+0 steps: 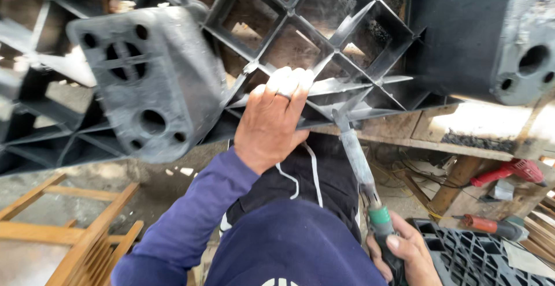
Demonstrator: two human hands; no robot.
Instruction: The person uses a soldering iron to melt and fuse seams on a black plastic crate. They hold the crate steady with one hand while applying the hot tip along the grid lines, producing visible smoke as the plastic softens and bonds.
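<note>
**Desk:** What have you got overhead?

**Operator:** From where I watch, a black plastic pallet (324,43) stands tipped on edge, its open rib grid facing the camera; its lower edge sits along the front edge of a rough wooden desk (439,130); one blocky foot (147,84) juts toward the lens at left.

**Desk:** How would it handle?

**Operator:** My judgement: stiff, bulky, fairly heavy, dusty rather than slick; the ribs give the surest hold.

**Desk:** And the hands?

**Operator:** The left hand (272,121) is curled over a rib near the grid's lower edge, fingers (292,81) hooked tight on it; the right hand (404,254) is wrapped shut round the dark grip of a heat tool (361,164), whose long metal nozzle angles up to touch the ribs beside the left hand; faint smoke drifts there.

**Desk:** Anything else?

**Operator:** A red power drill (511,170) lies under the desk at right; a second black pallet (480,257) lies at the lower right; a wooden frame (75,228) stands lower left.
</note>
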